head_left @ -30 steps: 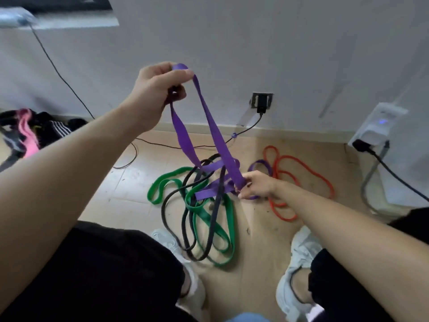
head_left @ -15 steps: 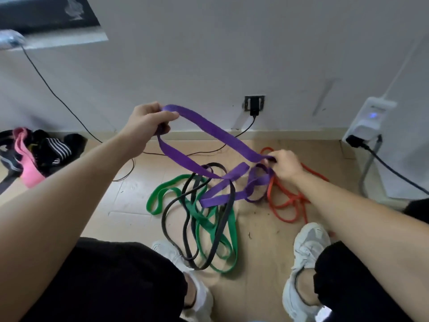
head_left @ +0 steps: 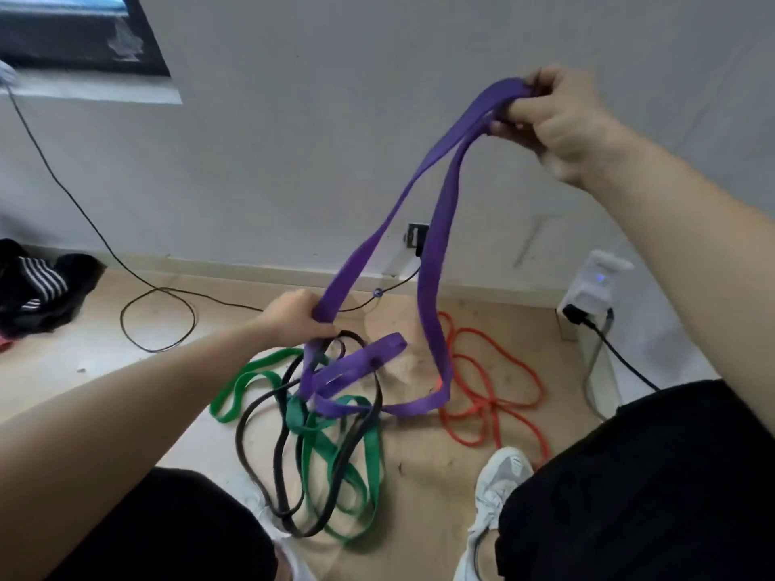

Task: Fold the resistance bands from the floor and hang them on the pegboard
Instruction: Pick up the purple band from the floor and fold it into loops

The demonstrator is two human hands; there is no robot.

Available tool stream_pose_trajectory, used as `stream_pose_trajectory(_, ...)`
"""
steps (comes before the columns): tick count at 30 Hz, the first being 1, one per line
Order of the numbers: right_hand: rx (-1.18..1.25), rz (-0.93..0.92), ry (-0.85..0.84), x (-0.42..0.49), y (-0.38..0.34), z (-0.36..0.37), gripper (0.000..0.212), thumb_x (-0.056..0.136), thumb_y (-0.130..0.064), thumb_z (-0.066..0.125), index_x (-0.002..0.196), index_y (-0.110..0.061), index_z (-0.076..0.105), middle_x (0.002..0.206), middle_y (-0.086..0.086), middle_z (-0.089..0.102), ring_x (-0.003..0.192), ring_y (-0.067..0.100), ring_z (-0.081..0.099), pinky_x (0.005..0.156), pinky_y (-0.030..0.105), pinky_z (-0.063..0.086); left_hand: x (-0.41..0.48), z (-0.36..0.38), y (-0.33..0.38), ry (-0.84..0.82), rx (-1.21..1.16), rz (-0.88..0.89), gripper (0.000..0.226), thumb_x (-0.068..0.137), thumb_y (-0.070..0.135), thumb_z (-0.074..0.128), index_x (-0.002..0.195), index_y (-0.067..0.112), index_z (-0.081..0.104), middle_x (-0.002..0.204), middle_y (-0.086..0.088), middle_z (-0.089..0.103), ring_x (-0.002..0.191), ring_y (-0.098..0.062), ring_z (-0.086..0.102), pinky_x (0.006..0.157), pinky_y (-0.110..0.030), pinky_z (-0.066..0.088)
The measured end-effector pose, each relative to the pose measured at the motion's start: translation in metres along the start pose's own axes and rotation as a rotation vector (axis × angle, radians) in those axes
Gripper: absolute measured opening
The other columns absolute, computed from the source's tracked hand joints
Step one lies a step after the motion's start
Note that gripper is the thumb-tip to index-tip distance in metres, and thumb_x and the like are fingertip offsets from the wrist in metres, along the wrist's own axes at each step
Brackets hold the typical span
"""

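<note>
- Purple band (head_left: 434, 287) is held in both my hands. Its low loops hang down into the pile on the floor (head_left: 419, 475), just in front of my feet.
- My right shoe (head_left: 499, 484) is close to the pile. If I step without looking, I could stand on a band and trip.
- Down in the pile, the purple band lies across the black band (head_left: 239, 438) and the green band (head_left: 293, 415). I think it may be hooked through the black one. If I pull up hard, the others could come up too, or the tangle could get tighter.
- My left hand (head_left: 293, 316) is low, with its fingers curled round one side of the purple band. If that side slips out, my fold comes undone.
- A red band (head_left: 501, 350) lies on the floor just behind the hanging purple loop. The loop could catch it when it swings.
- My right hand (head_left: 562, 119) is up high, pinching the bunched top of the purple band. The band looks stretchy. If it slips while pulled tight, it could snap back at me.
- By the wall, a black cable (head_left: 126, 329) lies on the floor. A swinging band could snag it.
- I can't see the pegboard from here.
</note>
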State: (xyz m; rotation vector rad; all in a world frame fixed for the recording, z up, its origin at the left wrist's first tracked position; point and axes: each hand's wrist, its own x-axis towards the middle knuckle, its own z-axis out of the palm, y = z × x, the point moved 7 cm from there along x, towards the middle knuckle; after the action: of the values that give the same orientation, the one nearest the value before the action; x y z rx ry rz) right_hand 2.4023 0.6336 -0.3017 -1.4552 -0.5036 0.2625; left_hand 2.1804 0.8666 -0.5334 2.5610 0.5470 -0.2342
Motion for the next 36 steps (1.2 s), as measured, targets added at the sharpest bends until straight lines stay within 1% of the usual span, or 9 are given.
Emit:
stream_pose_trajectory(4,0.051,0.123,-0.342,-0.033,0.020,0.024,0.020,0.083,0.011,0.065,0.093,-0.005,0.059,0.085,0.009,0.060,0.078,0.019,0.063,0.082,0.029,0.058,0.006,0.008,0.010,-0.015,0.041,0.004,0.020,0.079,0.042,0.079,0.076,0.024,0.070,0.072,0.005,0.067,0.072,-0.021,0.062,0.067,-0.034,0.050)
stream_pose_trajectory(8,-0.050,0.187,-0.418,-0.048,0.043,0.025,0.025,0.074,-0.017,0.075,0.094,-0.008,0.063,0.088,0.008,0.064,0.079,0.016,0.068,0.079,0.029,0.059,0.014,0.010,0.017,-0.058,-0.090,0.031,0.017,0.086,0.035,0.078,0.096,0.022,0.077,0.088,0.007,0.074,0.090,-0.017,0.069,0.085,-0.032,0.054)
stream_pose_trajectory(12,-0.281,0.114,-0.439,-0.055,0.052,0.034,0.017,0.082,-0.011,0.075,0.092,-0.003,0.065,0.085,0.017,0.065,0.073,0.018,0.070,0.075,0.031,0.062,0.016,0.003,0.049,-0.083,-0.462,0.087,0.052,0.082,0.031,0.083,0.129,0.020,0.064,0.112,0.001,0.073,0.106,-0.015,0.069,0.102,-0.035,0.052)
stream_pose_trajectory(16,-0.418,0.037,-0.465,-0.065,0.048,0.046,0.018,0.086,-0.003,0.073,0.099,0.007,0.066,0.089,0.020,0.065,0.072,0.020,0.070,0.066,0.026,0.060,0.016,-0.013,0.097,-0.056,-0.727,0.231,0.084,0.070,0.043,0.084,0.145,0.024,0.050,0.134,0.002,0.062,0.121,-0.012,0.062,0.095,-0.021,0.052)
stream_pose_trajectory(19,-0.377,0.007,-0.427,-0.066,0.041,0.050,0.016,0.086,0.000,0.072,0.100,0.006,0.067,0.087,0.022,0.066,0.067,0.018,0.069,0.061,0.024,0.057,0.012,-0.011,0.127,-0.090,-0.714,0.313,0.083,0.064,0.047,0.088,0.138,0.027,0.055,0.134,0.005,0.064,0.123,-0.012,0.062,0.100,-0.030,0.054)
stream_pose_trajectory(22,-0.313,-0.026,-0.372,-0.065,0.036,0.052,0.013,0.085,0.003,0.071,0.097,0.000,0.068,0.084,0.019,0.066,0.064,0.020,0.066,0.058,0.023,0.055,0.010,-0.003,0.145,-0.070,-0.756,0.312,0.065,0.075,0.025,0.089,0.130,0.021,0.057,0.126,0.000,0.068,0.115,-0.009,0.067,0.094,-0.025,0.057)
stream_pose_trajectory(28,-0.098,-0.049,-0.245,-0.056,0.023,0.037,0.019,0.087,0.010,0.064,0.094,-0.007,0.069,0.089,0.014,0.068,0.061,0.010,0.060,0.055,0.020,0.048,0.014,0.001,0.139,-0.035,-0.684,0.280,0.013,0.088,0.006,0.075,0.096,0.015,0.070,0.086,0.006,0.076,0.078,-0.006,0.072,0.072,-0.021,0.054)
stream_pose_trajectory(32,0.061,-0.014,-0.100,-0.044,0.020,0.012,0.019,0.088,0.009,0.063,0.094,-0.007,0.068,0.081,0.004,0.072,0.063,0.010,0.062,0.054,0.018,0.047,0.013,0.000,0.133,-0.060,-0.720,0.291,0.016,0.087,0.011,0.076,0.095,0.011,0.063,0.086,-0.001,0.067,0.080,-0.014,0.064,0.080,-0.031,0.051)
stream_pose_trajectory(36,0.208,0.010,-0.101,-0.041,0.010,0.002,0.017,0.090,0.005,0.062,0.096,-0.009,0.068,0.088,0.006,0.070,0.069,0.012,0.064,0.057,0.018,0.049,0.010,-0.003,0.152,-0.046,-0.787,0.332,0.055,0.073,0.031,0.090,0.118,0.015,0.061,0.108,-0.005,0.075,0.100,-0.021,0.073,0.090,-0.035,0.058)
